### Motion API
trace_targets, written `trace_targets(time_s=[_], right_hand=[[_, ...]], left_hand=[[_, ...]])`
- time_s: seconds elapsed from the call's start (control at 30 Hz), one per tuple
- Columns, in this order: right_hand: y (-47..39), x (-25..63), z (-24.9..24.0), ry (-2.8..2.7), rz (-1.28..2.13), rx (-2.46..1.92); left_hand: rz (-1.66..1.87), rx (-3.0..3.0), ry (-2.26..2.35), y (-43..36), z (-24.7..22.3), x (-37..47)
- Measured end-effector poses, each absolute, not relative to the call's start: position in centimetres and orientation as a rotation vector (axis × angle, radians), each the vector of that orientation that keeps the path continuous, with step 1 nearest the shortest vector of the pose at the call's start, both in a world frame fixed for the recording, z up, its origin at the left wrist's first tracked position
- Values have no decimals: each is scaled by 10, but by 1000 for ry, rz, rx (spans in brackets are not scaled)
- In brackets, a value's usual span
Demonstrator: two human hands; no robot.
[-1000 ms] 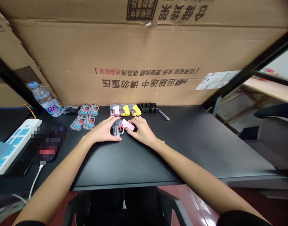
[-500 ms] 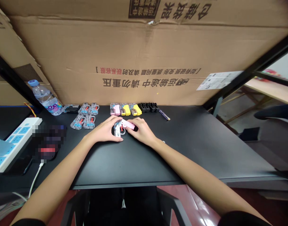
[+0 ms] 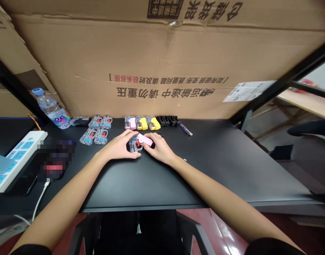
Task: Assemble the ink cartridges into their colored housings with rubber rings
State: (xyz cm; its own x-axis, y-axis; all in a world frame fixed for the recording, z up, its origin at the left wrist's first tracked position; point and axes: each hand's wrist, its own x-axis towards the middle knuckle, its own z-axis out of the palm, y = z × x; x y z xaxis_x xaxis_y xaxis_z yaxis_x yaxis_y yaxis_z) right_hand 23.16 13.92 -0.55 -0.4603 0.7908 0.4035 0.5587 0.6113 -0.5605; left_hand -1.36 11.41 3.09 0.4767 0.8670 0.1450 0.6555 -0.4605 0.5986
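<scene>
Between the thumb and fingers of my left hand [image 3: 117,147] is a clear plastic toy-gun body [image 3: 133,145] with a red trigger-like part. My right hand [image 3: 161,149] pinches a pink handle piece [image 3: 146,140] with a dark end. The pink piece lies against the right side of the clear body; whether they are joined I cannot tell. Beyond my hands stand a clear toy gun with a pink handle [image 3: 132,123] and two with yellow handles [image 3: 143,123]. Black plastic parts [image 3: 167,121] sit beside them. Several clear bodies with red parts [image 3: 101,135] lie further left.
A water bottle [image 3: 54,111] leans at the back left, near a white power strip [image 3: 22,152]. A pixelated dark object [image 3: 56,161] with a white cable [image 3: 40,202] lies left. A narrow purple packet [image 3: 186,129] rests right of the black parts. Cardboard [image 3: 162,53] walls the back.
The clear body has tilted slightly between my hands and shows less glare. The pink piece has shifted a little to the right. Both hands keep nearly the same place.
</scene>
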Motion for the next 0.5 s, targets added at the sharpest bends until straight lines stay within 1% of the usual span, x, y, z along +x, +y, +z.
trace_targets(time_s=[0.5], right_hand=[[136, 232, -6, -2254, 441, -1039]], left_hand=[[635, 2335, 1214, 116, 30, -17]])
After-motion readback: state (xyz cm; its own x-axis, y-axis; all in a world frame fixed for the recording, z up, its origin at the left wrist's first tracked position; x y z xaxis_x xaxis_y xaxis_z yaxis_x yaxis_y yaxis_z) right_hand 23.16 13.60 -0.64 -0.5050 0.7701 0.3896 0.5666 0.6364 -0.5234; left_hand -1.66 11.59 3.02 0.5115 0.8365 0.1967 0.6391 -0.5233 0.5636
